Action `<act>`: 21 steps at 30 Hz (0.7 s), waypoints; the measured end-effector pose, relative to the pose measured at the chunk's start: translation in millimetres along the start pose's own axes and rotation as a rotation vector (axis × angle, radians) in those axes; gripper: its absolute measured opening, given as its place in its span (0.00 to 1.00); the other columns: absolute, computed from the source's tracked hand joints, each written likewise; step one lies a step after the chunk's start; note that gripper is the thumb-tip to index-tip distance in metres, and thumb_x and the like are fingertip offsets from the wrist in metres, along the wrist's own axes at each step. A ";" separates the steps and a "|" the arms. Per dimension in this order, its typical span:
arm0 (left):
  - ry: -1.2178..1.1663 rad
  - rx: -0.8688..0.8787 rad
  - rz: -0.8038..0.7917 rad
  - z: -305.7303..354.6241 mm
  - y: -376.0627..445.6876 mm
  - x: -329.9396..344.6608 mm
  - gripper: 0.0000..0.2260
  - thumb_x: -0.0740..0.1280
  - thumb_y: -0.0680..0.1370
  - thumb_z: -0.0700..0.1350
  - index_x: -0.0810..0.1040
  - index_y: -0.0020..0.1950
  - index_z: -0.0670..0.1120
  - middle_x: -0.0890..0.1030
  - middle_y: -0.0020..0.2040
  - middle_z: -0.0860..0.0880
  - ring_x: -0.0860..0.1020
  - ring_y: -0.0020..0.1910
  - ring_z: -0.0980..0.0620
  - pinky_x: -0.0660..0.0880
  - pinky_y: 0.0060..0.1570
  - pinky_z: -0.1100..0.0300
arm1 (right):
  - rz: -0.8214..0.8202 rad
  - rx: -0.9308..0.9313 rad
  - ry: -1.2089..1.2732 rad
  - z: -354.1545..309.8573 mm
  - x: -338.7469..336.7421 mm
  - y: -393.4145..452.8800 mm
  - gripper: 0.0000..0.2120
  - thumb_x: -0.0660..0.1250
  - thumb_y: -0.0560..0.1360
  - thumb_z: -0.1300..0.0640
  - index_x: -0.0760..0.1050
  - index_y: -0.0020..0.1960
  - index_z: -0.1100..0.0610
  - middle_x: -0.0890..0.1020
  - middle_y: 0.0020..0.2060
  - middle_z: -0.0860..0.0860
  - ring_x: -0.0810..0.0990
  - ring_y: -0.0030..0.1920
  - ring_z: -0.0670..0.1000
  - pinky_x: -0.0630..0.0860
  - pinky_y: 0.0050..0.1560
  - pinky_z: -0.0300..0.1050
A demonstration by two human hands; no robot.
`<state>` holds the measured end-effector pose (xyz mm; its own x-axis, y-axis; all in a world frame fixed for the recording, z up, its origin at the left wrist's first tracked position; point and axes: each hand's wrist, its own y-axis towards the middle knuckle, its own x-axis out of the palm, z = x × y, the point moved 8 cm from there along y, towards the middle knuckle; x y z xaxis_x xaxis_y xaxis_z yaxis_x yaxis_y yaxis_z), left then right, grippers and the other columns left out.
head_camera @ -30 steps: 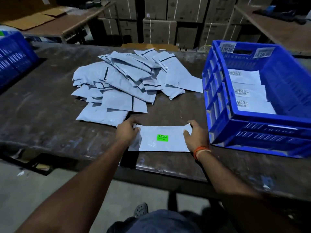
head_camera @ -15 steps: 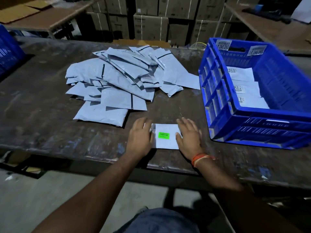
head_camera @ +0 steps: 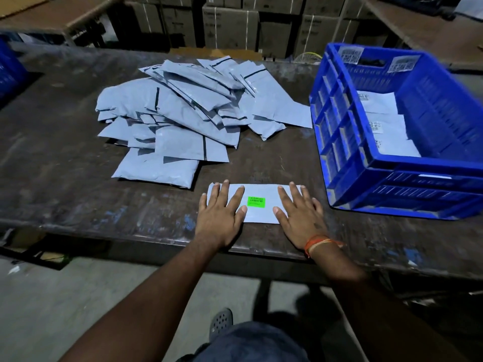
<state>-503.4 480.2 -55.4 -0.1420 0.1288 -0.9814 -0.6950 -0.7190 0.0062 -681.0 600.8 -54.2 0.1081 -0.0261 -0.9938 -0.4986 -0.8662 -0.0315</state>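
A pale grey mailer bag (head_camera: 258, 190) with a bright green sticker (head_camera: 256, 201) lies flat near the front edge of the dark worn table (head_camera: 65, 194). My left hand (head_camera: 220, 218) presses flat on its left end, fingers straight and spread. My right hand (head_camera: 299, 216), with an orange thread at the wrist, presses flat on its right end. Behind them sits a loose pile of several grey mailer bags (head_camera: 188, 118). A blue plastic crate (head_camera: 392, 184) stands at the right, with a few labelled white bags (head_camera: 386, 126) lying inside.
Another blue crate (head_camera: 10, 71) shows at the far left edge. Stacked cardboard boxes (head_camera: 230, 24) line the back, and wooden benches stand at the back left and back right. The concrete floor and my sandalled foot (head_camera: 221, 321) show below the table edge.
A second ago both hands gripped the bag's ends. They then pressed close together near the sticker and have since slid apart, flat, toward the two ends.
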 end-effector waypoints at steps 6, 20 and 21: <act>0.017 -0.055 -0.022 -17.0 -1.9 -2.0 0.27 0.43 0.83 0.62 0.50 0.82 0.59 0.46 0.83 0.50 0.44 0.82 0.46 0.47 0.77 0.41 | -0.031 0.050 -0.017 14.1 -4.7 -5.6 0.30 0.44 0.82 0.36 0.45 0.81 0.43 0.47 0.81 0.47 0.45 0.80 0.55 0.49 0.77 0.57; -0.175 -0.444 0.109 -18.1 -12.0 -36.2 0.21 0.65 0.78 0.50 0.70 0.71 0.51 0.69 0.62 0.41 0.71 0.60 0.38 0.75 0.54 0.46 | 0.231 0.109 0.197 6.4 -23.6 -27.5 0.20 0.67 0.73 0.52 0.78 0.64 0.54 0.74 0.55 0.56 0.70 0.56 0.59 0.73 0.60 0.53; -0.211 -0.446 0.105 -20.5 -7.4 -35.2 0.20 0.65 0.78 0.49 0.71 0.70 0.51 0.69 0.62 0.41 0.71 0.60 0.38 0.74 0.55 0.47 | 0.226 0.119 0.199 7.0 -23.3 -28.0 0.20 0.67 0.73 0.51 0.78 0.64 0.55 0.74 0.55 0.56 0.70 0.56 0.59 0.73 0.60 0.52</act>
<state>-478.8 467.0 -24.8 -0.3669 0.1424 -0.9193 -0.3070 -0.9514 -0.0249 -675.6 629.3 -30.9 0.1437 -0.3185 -0.9370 -0.6249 -0.7634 0.1637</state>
